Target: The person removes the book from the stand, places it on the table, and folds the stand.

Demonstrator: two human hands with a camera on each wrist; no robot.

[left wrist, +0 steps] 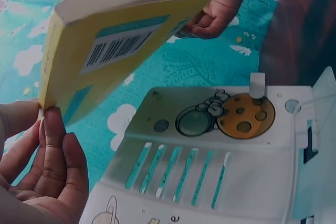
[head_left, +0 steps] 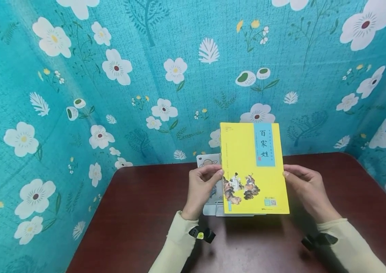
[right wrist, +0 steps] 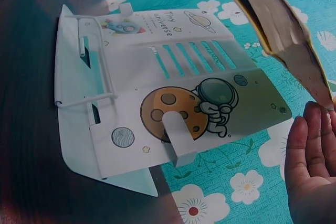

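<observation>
A yellow book with a blue title panel and painted figures on its cover is held upright, front toward me. My left hand pinches its left edge between thumb and fingers. On the opposite side my right hand grips the right edge. Behind the book, mostly hidden in the head view, stands a white book stand. The wrist views show more of this stand: slots, a printed astronaut and planets, page clips and a wire prop. A barcode label marks the book's back cover.
The dark reddish-brown table extends to both sides of the stand. Right behind it hangs a teal curtain with white flowers, which also runs down the left and right sides. Black straps circle both wrists.
</observation>
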